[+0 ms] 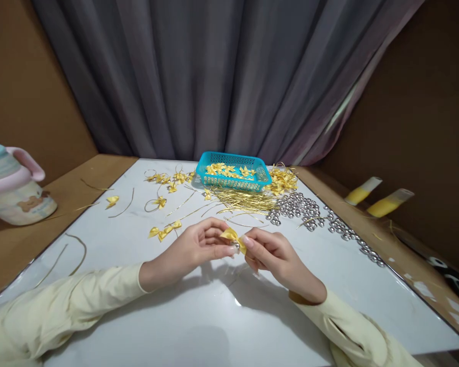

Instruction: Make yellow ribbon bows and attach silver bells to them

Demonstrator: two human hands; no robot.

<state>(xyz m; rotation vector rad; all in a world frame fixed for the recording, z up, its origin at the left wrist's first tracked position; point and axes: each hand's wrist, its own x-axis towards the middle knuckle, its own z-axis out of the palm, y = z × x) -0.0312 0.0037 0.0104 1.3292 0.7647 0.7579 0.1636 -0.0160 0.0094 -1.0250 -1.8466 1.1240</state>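
Between my two hands, above the white table, is a yellow ribbon bow with a small silver bell-like piece at its middle. My left hand pinches the bow's left side between thumb and fingers. From the other side, my right hand grips the bow's right loop with thumb and forefinger. Part of the bow is hidden behind the fingertips. Just left of my left hand lie several yellow bows in a cluster. Beyond my hands is a bundle of gold wire ties.
A blue basket holding yellow bows stands at the back. Right of it are a heap of bows with gold loops and many small silver pieces. A large mug stands at left; two yellow-filled tubes lie at right.
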